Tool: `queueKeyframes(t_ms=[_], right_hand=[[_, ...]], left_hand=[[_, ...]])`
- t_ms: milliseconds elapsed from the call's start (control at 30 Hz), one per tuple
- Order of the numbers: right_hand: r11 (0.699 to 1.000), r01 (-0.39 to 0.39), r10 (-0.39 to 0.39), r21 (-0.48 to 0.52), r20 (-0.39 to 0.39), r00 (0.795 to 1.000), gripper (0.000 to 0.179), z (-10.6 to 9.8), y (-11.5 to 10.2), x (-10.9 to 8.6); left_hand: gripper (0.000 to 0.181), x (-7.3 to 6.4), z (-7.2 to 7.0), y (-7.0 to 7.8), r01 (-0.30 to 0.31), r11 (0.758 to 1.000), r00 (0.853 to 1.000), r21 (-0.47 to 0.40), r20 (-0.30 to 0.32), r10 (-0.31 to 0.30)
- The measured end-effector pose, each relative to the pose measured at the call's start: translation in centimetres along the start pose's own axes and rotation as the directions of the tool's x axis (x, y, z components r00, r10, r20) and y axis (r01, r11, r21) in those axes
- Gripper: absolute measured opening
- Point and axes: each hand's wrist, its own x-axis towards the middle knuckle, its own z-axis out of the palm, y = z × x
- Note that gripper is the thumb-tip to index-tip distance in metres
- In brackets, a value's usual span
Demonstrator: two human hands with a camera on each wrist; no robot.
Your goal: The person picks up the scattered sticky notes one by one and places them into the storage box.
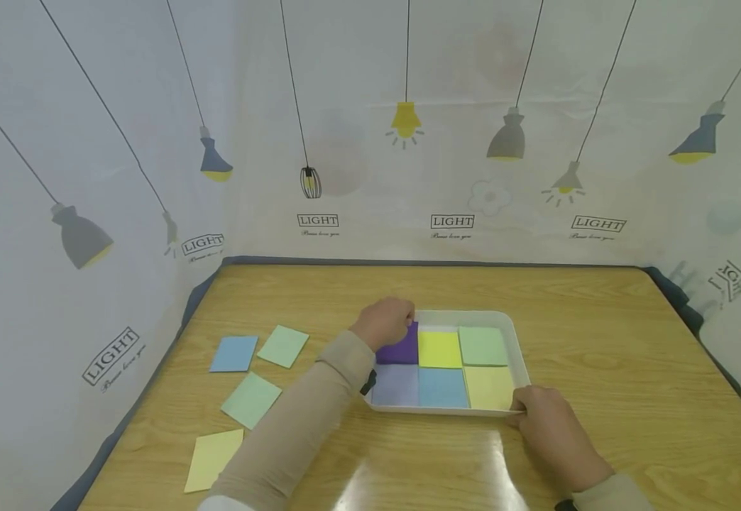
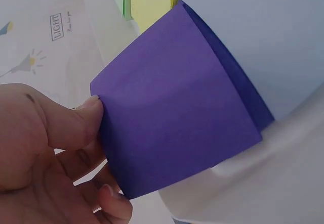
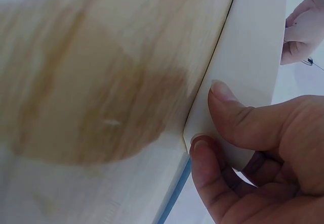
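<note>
A white rectangular tray (image 1: pixel 519 348) lies on the table with square sticky notes in two rows. My left hand (image 1: pixel 383 323) reaches over its back left corner and pinches the edge of the purple sticky note (image 2: pixel 172 102) between thumb and fingers; another purple layer shows beneath it in the left wrist view. Beside it in the back row are a bright yellow note (image 1: pixel 439 349) and a green note (image 1: pixel 482 345). In front lie a lavender note (image 1: pixel 396 385), a blue note (image 1: pixel 443 387) and a pale yellow note (image 1: pixel 488 387). My right hand (image 1: pixel 552 428) grips the tray's front right corner.
Left of the tray, loose notes lie on the wooden table (image 1: pixel 600 341): a blue one (image 1: pixel 233 353), two green ones (image 1: pixel 283 346) and a pale yellow one (image 1: pixel 213 460). A white curtain (image 1: pixel 370 177) printed with lamps surrounds the table's back and sides.
</note>
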Motion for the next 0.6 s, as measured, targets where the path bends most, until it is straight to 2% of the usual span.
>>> queueKeyframes(t_ms=[367,600], right_hand=[[1.000,-0.026,0.026,0.017,0.013,1.000,0.023,-0.1,-0.2,-0.1],[1.000,-0.015,0.015,0.003,0.005,1.000,0.023,-0.2,-0.2,0.0]], left_hand=[[0.017,0.8,1.2,-0.4,0.036,0.999,0.999,-0.013,0.004,-0.036],[0.018,1.1,1.4,-0.3,0.038,0.999,0.999,-0.034,0.014,-0.038]])
